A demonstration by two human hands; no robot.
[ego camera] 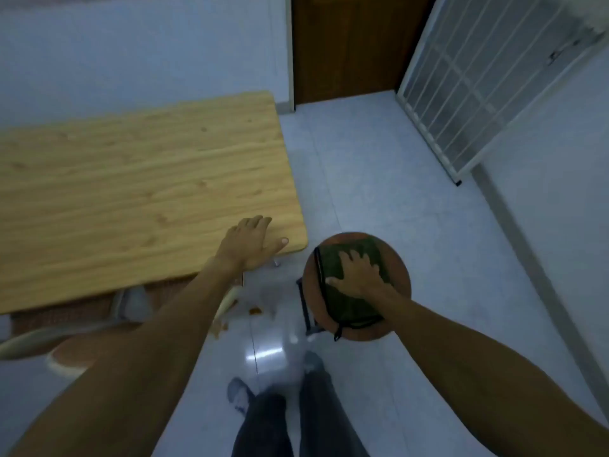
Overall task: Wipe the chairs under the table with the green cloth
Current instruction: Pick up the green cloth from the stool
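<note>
Beside the near right corner of the wooden table (138, 179) a round brown stool (357, 286) stands out on the pale tiled floor (395, 179); a brown door (349, 47) closes the far wall, and a white barred gate (474, 84) leans open on the right; under the table's near edge sit a woven seat with a pale curved frame (66, 328) and some small orange scraps (255, 311) on the tiles, close to the stool's dark legs (304, 308); the person's two legs in dark trousers (296, 420) stand just below the stool.

The green cloth (349, 285) lies folded on the stool seat, covering most of it; it is dark olive, with a black edge along its left side and a black cord that hangs over the seat's near rim; the right hand (354, 275) presses flat on top of it, fingers spread wide, closed around nothing; the left hand (253, 240) rests palm down on the table corner, fingers loosely extended, thumb near the edge, holding nothing.

Both forearms cover much of the lower view; the left one hides part of the woven seat; the stool's legs are mostly hidden by its seat; the whole scene is dim and softly blurred, so the scraps on the floor cannot be identified.
</note>
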